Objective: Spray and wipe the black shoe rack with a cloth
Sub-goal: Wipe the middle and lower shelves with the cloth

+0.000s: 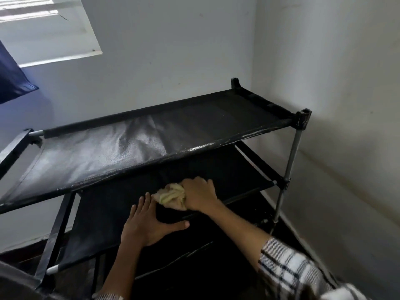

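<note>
Sleeve first: your white-and-black plaid flannel sleeve (287, 269) sat lower right, nearest the cam, w/ the bare forearm reaching fwd from it. Your left hand (149, 224) lay flat on the middle fabric tier of the black metal-and-fabric shoe rack (121, 148), fingers straight and slightly apart, thumb stretched out to the right, holding nothing. Just beyond it, your right hand (200, 194) was curled over a crumpled pale yellow cloth (172, 195), fingers clamped on the wad and pressing it down onto that same middle tier, approx. at its center. Left fingertips were just beside the cloth's edge; couldn't tell if they touched it.

Above and behind both hands ran the rack's top tier, its black fabric showing a grey sheen on the left half and darker on the right. Grey metal upright pole (290, 161) stood at the front right corner. Rack was pushed into the corner of the white painted walls (173, 50). Farther up left: a bright window (49, 29), w/ a dark blue curtain (13, 81) at the left edge.
</note>
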### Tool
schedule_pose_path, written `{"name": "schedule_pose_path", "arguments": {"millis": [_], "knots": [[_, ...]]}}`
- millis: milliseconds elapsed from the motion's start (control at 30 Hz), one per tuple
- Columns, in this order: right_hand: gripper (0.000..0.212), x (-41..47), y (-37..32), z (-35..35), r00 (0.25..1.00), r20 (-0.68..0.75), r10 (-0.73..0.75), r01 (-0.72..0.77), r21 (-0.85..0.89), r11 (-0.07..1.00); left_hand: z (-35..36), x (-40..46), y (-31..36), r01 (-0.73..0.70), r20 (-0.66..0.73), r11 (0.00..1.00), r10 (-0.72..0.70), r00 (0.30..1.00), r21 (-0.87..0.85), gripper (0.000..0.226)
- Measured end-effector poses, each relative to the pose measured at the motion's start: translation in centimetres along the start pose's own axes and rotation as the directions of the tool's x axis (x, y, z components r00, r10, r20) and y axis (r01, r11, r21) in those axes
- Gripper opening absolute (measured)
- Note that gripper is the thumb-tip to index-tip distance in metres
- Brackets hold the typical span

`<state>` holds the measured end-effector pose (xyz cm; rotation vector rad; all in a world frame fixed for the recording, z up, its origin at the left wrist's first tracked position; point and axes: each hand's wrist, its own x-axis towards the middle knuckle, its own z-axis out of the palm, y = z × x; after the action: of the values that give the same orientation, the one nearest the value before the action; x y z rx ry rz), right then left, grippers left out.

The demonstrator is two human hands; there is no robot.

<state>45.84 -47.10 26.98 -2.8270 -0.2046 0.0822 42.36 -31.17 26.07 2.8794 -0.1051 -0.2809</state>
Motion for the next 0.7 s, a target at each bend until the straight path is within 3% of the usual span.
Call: {"name": "schedule_pose_path", "arguments": {"millis": [100,200,300,400,500,633,700], "knots": [[0.025,2.5,3.5,-1.3,0.984,-0.132,0.121,-0.132,-0.075,0.988,-0.2,-0.2,-0.2,0.006,-0.002,1.0,-0.006,1.0,-0.004,0.153],[0.025,2.7,10.0,-3.1,0.918,-0.263,0.297,-0.344,-0.152,0.927,-0.2,-0.5,-0.1,0.006,-0.008,1.0,-0.006,1.0,-0.01,0.153],[0.033,2.1,12.3,-3.3,0.895,-0.206,0.396,-0.431,-0.164,0.887,-0.2,-0.4,0.3,0.003,-0.003,1.0,-0.003,1.0,-0.016,0.152],[0.046,1.4,8.7,-2.8,0.889,-0.18,0.421,-0.45,-0.181,0.874,0.0,-0.3,0.0,0.008,-0.019,1.0,-0.008,1.0,-0.014,0.154],[0.052,0.4,3.4,-1.9,0.94,-0.164,0.3,-0.321,-0.12,0.94,0.1,-0.1,0.0,0.014,-0.027,1.0,-0.014,1.0,0.0,0.155],[0.046,-0.7,-2.5,1.1,0.991,-0.097,-0.094,0.082,-0.12,0.989,0.3,-0.1,-0.1,-0.012,-0.039,0.999,0.01,0.999,-0.044,0.145],[0.038,0.3,-2.2,1.6,0.992,-0.049,-0.118,0.112,-0.115,0.987,0.2,-0.1,-0.3,-0.024,-0.047,0.998,0.021,0.999,-0.055,0.143]]}}
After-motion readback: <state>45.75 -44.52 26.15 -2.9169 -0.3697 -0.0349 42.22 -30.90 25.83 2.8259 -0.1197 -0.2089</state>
